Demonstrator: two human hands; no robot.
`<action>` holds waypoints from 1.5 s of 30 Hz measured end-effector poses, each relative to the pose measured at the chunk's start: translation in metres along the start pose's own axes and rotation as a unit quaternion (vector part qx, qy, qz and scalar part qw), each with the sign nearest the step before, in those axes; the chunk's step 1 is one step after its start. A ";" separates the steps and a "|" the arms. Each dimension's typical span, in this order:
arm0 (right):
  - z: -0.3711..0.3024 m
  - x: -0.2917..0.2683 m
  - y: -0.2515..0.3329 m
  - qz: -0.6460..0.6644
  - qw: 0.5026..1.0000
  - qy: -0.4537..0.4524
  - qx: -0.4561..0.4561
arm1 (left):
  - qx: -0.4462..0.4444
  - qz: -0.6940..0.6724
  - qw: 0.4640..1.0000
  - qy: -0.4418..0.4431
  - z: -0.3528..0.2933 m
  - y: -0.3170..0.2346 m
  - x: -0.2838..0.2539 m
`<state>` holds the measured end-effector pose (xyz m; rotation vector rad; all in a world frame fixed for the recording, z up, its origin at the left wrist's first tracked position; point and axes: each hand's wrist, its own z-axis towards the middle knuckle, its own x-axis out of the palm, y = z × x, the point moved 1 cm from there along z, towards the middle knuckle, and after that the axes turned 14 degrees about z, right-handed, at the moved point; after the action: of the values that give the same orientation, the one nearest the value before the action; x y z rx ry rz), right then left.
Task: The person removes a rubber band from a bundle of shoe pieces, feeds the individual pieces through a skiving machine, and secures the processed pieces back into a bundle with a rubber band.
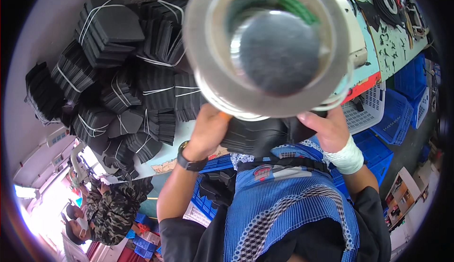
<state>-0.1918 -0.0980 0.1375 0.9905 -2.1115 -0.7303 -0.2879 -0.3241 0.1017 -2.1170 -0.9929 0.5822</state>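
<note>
A stack of thin black foam-like pads is between my two hands, in front of my blue checked apron. My left hand, with a dark band on its wrist, grips the stack's left end. A small orange thing shows by its fingers; its kind is unclear. Around the right end, my right hand is closed with the thumb on top and a white wrap at the wrist. A large round metal-rimmed fixture hides the stack's far side. White loops hang beneath its rim.
Bundles of black pads tied with white bands are heaped at the left. Blue crates and a white basket stand at the right, below a bench with small black parts. A person in camouflage clothing is at the lower left.
</note>
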 end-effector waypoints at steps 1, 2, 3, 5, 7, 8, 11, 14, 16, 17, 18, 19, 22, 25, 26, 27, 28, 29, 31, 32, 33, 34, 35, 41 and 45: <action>0.000 -0.001 -0.007 -0.004 1.000 -0.002 0.001 | -0.031 -0.101 0.994 0.019 -0.006 -0.004 -0.001; 0.001 -0.001 -0.011 -0.008 1.000 0.003 0.002 | -0.061 -0.201 0.977 0.032 -0.012 -0.010 -0.007; 0.001 -0.002 -0.010 -0.037 0.999 0.009 -0.003 | -0.055 -0.205 0.972 0.103 -0.014 -0.012 -0.013; -0.002 -0.002 -0.008 -0.016 1.000 0.008 0.000 | -0.055 -0.165 0.981 0.088 -0.006 -0.003 -0.007; -0.005 -0.002 -0.003 0.029 0.999 -0.013 0.019 | -0.045 -0.025 0.997 0.063 0.001 -0.010 0.004; -0.004 -0.002 -0.003 0.029 0.999 -0.015 0.017 | -0.043 -0.024 0.997 0.065 0.000 -0.009 0.003; 0.000 -0.003 -0.005 -0.029 1.000 -0.007 0.009 | -0.072 -0.206 0.976 0.011 -0.015 -0.014 0.000; -0.002 -0.003 -0.004 -0.030 0.999 -0.014 -0.001 | -0.084 -0.135 0.982 0.101 -0.004 -0.006 -0.006; -0.003 -0.003 -0.005 -0.013 1.000 -0.013 -0.001 | -0.049 -0.049 0.995 0.068 0.001 -0.001 0.003; -0.003 -0.004 -0.005 0.004 1.000 -0.015 0.000 | -0.031 -0.045 0.997 0.052 0.000 0.005 0.004; -0.003 -0.005 -0.007 0.022 1.000 -0.016 -0.001 | 0.029 -0.046 0.998 0.006 -0.004 0.010 0.004; -0.002 -0.006 -0.009 0.002 1.000 -0.009 -0.011 | -0.024 -0.126 0.991 0.040 -0.009 -0.001 0.002; 0.000 -0.006 -0.010 -0.025 0.999 -0.008 -0.020 | -0.062 -0.201 0.970 0.121 -0.010 -0.004 -0.011; -0.006 -0.005 -0.001 0.009 1.000 -0.021 -0.013 | -0.048 -0.004 0.997 0.065 0.004 0.006 0.003; -0.005 -0.003 -0.001 0.010 1.000 -0.022 -0.014 | -0.047 -0.003 0.997 0.066 0.002 0.006 0.002; -0.005 -0.001 -0.002 0.015 1.000 -0.020 -0.017 | -0.041 -0.052 0.996 0.061 -0.002 0.007 0.000; -0.005 0.000 -0.003 0.018 0.999 -0.022 -0.019 | -0.036 -0.103 0.992 0.058 -0.005 0.007 -0.002; -0.003 -0.001 -0.005 -0.015 0.999 -0.021 -0.029 | -0.084 -0.234 0.964 0.091 -0.013 -0.006 -0.006; -0.004 0.001 -0.004 -0.024 0.999 -0.022 -0.027 | -0.080 -0.141 0.980 0.116 -0.014 -0.013 -0.010; -0.003 0.003 -0.003 -0.032 0.999 -0.018 -0.027 | -0.065 -0.085 0.990 0.093 -0.009 -0.009 -0.007; -0.005 0.003 -0.003 -0.018 0.999 -0.017 -0.028 | -0.045 -0.085 0.992 0.077 -0.003 -0.001 -0.002; -0.006 0.001 -0.002 -0.017 0.999 -0.017 -0.028 | -0.054 -0.063 0.992 0.099 0.001 -0.002 -0.001; -0.006 0.000 0.000 -0.020 0.999 -0.025 -0.025 | -0.062 -0.041 0.990 0.119 0.003 -0.002 -0.002; -0.006 -0.002 -0.006 -0.031 0.998 -0.030 -0.041 | -0.077 -0.090 0.984 0.132 -0.014 -0.019 -0.010; -0.009 -0.001 0.004 -0.041 0.997 -0.035 -0.050 | -0.085 -0.031 0.987 0.133 0.005 -0.008 -0.003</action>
<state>-0.1861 -0.0965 0.1459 1.0160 -2.0812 -0.9141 -0.2964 -0.3206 0.1054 -2.2311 -0.9803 0.1820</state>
